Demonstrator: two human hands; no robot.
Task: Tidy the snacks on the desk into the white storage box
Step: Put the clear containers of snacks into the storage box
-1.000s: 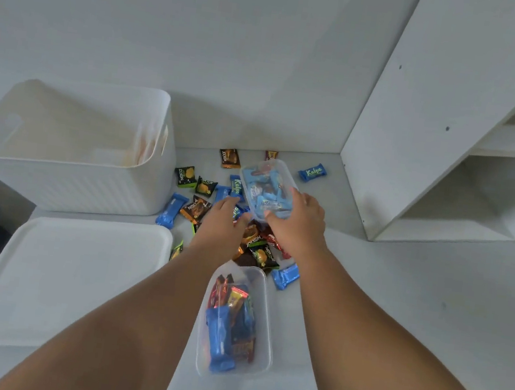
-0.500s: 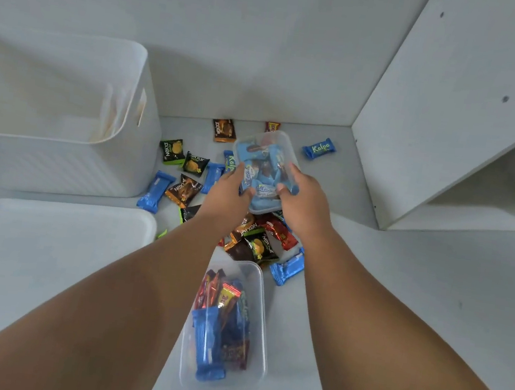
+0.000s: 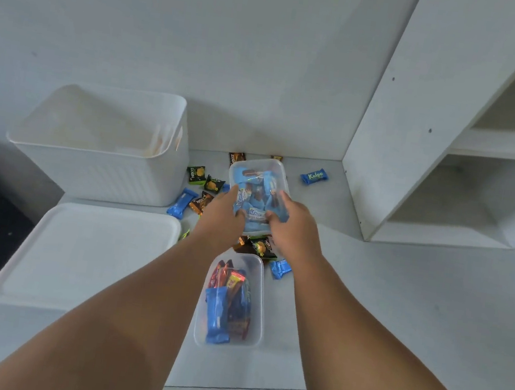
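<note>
Head view: early on, by my read. The white storage box (image 3: pixel 105 174) at back left shows nothing inside, w/ a white lid (image 3: pixel 88 254) lying flat in front of it. Left hand (image 3: pixel 221 219) and right hand (image 3: pixel 292 229) both grip one clear tub (image 3: pixel 269 166) of blue-wrapped snacks, fingers curled round its near end, held above the desk's middle. A 2nd clear tub (image 3: pixel 261 297), also packed, sits nearer the person. Loose snacks (image 3: pixel 314 176) lie scattered btwn tubs and box, so all of it is left to move.

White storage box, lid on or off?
Off: the white storage box stands open-topped, and the lid lies flat on the desk in front of it.
</note>
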